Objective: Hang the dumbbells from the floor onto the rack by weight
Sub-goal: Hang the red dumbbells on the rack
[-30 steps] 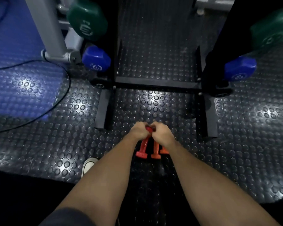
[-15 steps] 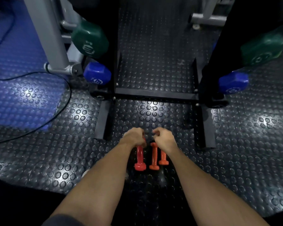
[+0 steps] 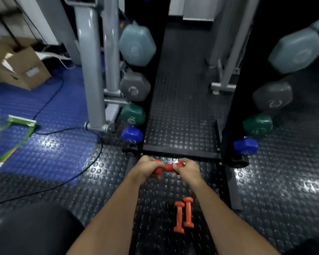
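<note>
A small red dumbbell point(image 3: 167, 168) is held crosswise in the air in front of the black rack point(image 3: 180, 153). My left hand point(image 3: 145, 169) grips its left end and my right hand point(image 3: 187, 169) grips its right end. Two orange dumbbells point(image 3: 183, 214) lie side by side on the studded floor between my forearms. On the rack hang dumbbell pairs, largest at the top: pale blue point(image 3: 136, 46), grey point(image 3: 134, 87), green point(image 3: 133, 115) and blue point(image 3: 132, 135), with their other ends on the right side, where the blue dumbbell point(image 3: 246, 146) is lowest.
A grey machine frame point(image 3: 92, 70) stands left of the rack, a second grey frame point(image 3: 226, 74) behind it at right. A black cable point(image 3: 92, 162) curves over the floor. A cardboard box point(image 3: 20, 69) and green strap point(image 3: 22, 129) lie on the blue mat at left.
Both hands have lifted the red dumbbell off the floor and turned it crosswise. Two orange ones stay down. The view has tilted up, showing more of the rack.
</note>
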Tool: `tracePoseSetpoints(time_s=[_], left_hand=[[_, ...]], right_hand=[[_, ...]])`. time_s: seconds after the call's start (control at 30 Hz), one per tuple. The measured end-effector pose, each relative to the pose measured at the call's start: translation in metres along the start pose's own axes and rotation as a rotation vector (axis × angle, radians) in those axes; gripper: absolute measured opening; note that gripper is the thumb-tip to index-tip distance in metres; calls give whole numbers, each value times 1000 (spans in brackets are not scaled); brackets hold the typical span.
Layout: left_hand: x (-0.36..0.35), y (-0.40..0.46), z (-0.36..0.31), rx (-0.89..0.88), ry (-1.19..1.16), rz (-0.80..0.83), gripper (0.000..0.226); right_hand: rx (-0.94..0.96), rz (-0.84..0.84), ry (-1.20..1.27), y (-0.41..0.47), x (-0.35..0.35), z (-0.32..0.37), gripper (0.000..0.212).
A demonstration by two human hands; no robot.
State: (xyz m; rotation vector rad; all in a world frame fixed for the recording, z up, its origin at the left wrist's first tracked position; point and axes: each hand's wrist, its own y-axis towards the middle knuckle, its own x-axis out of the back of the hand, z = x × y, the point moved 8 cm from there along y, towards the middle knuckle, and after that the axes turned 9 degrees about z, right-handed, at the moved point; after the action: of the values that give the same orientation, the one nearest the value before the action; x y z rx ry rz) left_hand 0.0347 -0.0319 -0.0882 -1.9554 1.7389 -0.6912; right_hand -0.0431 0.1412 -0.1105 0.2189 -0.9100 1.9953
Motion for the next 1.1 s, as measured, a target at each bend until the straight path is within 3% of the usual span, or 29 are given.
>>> tracePoseSetpoints(time_s=[0.17,0.3,0.53,0.83,1.1], left_hand=[[-1,-28,-59,-149,-286,67,33],[2,-65,-119,-313,-433,162,44],[9,-144,-217,-600,-334,124,48],[36,-272,-333,-971,-291,-7,40],[56,-352,-422,-1255,-263,-139,41]], right_hand=[[110,-139,100,-6,64,71,54],[237,-171,146,-14,113,130,50],[600,-241,104,-73,191,248,55],[1067,-388,-14,-224,262,406,50],[1281,-412,58,-309,295,505,57]])
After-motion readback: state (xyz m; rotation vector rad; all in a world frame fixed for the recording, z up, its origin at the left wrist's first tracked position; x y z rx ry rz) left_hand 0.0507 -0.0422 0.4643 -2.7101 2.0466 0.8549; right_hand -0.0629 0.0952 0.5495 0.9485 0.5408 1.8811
